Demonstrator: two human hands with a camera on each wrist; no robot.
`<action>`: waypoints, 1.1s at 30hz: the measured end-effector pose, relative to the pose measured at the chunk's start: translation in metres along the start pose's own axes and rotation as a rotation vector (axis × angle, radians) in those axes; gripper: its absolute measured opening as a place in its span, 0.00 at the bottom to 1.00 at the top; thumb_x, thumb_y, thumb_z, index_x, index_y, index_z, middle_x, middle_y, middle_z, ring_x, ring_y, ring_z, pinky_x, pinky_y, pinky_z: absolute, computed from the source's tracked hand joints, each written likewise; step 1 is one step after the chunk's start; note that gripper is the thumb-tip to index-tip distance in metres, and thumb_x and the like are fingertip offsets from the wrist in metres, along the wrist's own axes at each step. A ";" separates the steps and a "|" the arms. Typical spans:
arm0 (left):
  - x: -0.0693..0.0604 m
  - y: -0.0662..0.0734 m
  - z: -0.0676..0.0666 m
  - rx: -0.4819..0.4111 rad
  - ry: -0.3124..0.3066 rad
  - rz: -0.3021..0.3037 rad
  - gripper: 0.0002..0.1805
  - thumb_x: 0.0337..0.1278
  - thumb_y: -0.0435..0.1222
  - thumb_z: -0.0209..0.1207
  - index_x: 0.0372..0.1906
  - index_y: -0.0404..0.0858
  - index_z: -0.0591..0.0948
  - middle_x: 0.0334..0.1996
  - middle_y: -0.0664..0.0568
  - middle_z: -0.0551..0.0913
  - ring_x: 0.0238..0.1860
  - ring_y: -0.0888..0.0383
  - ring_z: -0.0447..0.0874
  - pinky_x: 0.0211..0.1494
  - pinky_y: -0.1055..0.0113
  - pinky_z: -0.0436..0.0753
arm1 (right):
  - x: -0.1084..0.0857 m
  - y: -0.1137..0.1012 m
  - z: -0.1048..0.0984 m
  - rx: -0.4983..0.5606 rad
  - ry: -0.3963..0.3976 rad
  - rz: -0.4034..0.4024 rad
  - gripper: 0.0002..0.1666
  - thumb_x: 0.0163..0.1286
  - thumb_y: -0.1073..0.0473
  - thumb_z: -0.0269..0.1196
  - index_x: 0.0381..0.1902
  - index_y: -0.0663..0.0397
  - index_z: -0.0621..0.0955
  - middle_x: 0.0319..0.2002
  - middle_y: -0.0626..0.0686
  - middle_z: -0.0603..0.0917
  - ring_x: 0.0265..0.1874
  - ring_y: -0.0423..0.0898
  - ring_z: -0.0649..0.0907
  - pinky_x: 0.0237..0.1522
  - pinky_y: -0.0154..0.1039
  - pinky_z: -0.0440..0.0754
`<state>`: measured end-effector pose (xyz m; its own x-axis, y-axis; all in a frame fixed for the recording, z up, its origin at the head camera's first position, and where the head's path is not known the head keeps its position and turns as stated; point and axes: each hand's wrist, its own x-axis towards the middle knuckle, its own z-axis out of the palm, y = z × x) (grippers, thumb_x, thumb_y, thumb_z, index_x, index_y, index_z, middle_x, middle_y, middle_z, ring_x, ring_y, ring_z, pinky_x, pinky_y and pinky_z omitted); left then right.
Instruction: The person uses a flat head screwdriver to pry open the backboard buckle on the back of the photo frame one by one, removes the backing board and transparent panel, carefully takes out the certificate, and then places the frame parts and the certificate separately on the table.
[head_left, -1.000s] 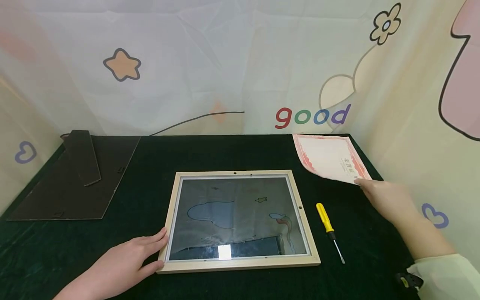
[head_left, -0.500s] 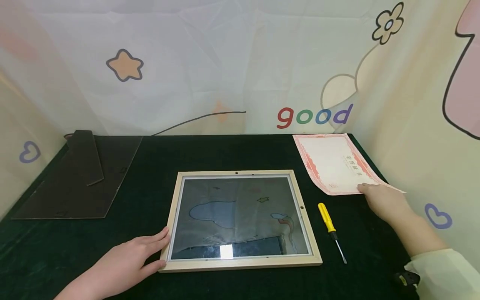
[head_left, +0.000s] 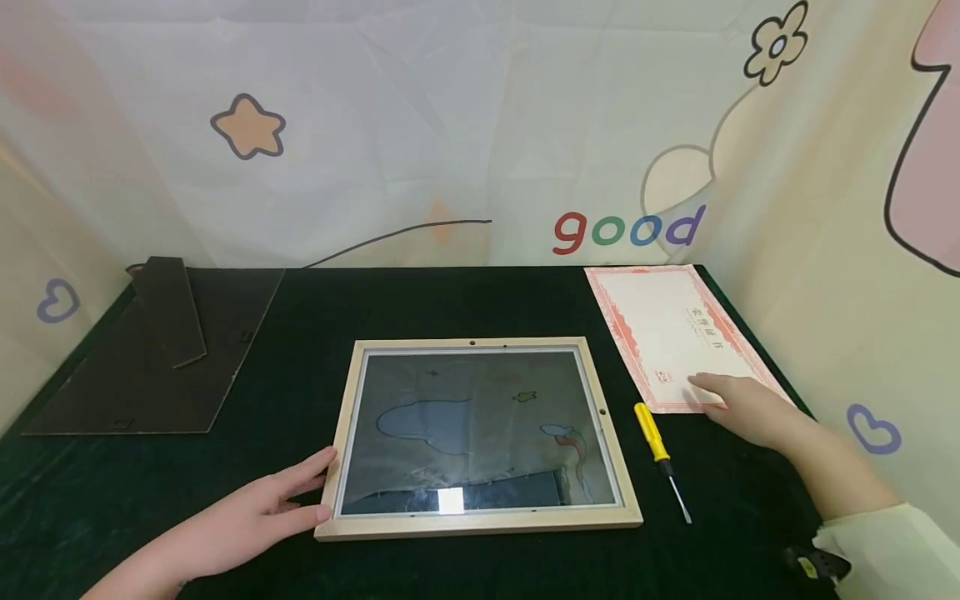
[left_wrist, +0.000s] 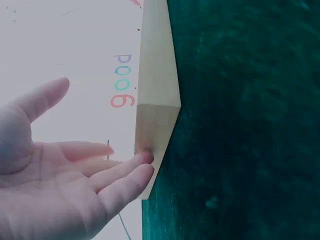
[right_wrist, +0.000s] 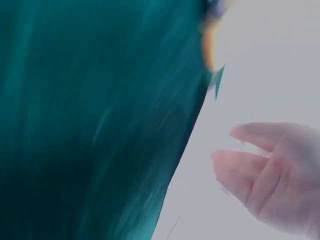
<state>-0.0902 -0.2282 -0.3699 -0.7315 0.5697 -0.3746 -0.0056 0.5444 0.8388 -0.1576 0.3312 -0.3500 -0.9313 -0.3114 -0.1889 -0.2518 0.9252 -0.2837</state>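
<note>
A wooden picture frame with a reflective pane lies flat on the dark green cloth. My left hand touches its left side with spread, fairly straight fingers; the left wrist view shows fingertips against the wooden edge. At the right, a white certificate with a red ornamental border lies flat. Over its near edge is my right hand, its fingers extended and relaxed on the paper. In the blurred right wrist view, the thumb and finger of that hand stand slightly apart above a pale surface.
Between the frame and the certificate lies a screwdriver with a yellow handle, its top close to the paper's near corner. A black backing board with a stand flap lies at the far left. A printed curtain surrounds the table.
The certificate has slid nearer and its raised near edge now lies flat. My right hand has let go of that edge and shifted left over it. My left hand's fingers have spread slightly.
</note>
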 end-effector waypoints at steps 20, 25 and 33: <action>0.011 0.019 0.005 -0.401 0.074 -0.059 0.40 0.70 0.46 0.45 0.72 0.29 0.40 0.71 0.32 0.44 0.68 0.38 0.50 0.64 0.45 0.62 | -0.025 -0.091 0.038 0.699 -0.162 0.038 0.37 0.68 0.51 0.58 0.65 0.72 0.63 0.60 0.70 0.69 0.52 0.59 0.77 0.43 0.48 0.81; 0.004 0.019 0.006 -0.494 0.090 -0.048 0.39 0.71 0.46 0.43 0.72 0.31 0.38 0.71 0.32 0.44 0.68 0.39 0.53 0.60 0.49 0.69 | -0.033 -0.088 0.034 0.744 -0.210 0.034 0.37 0.68 0.52 0.58 0.65 0.72 0.62 0.59 0.70 0.70 0.49 0.56 0.79 0.42 0.48 0.81; 0.002 0.005 0.011 -0.713 0.190 -0.137 0.41 0.70 0.47 0.43 0.72 0.32 0.35 0.70 0.33 0.44 0.65 0.38 0.58 0.56 0.49 0.72 | -0.038 -0.086 0.038 0.688 -0.301 -0.050 0.35 0.69 0.53 0.57 0.63 0.75 0.64 0.49 0.63 0.80 0.36 0.50 0.81 0.39 0.43 0.82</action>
<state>-0.0841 -0.2182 -0.3707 -0.7971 0.3742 -0.4739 -0.4984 0.0353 0.8662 -0.0902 0.2551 -0.3541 -0.7859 -0.4868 -0.3812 0.0214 0.5948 -0.8036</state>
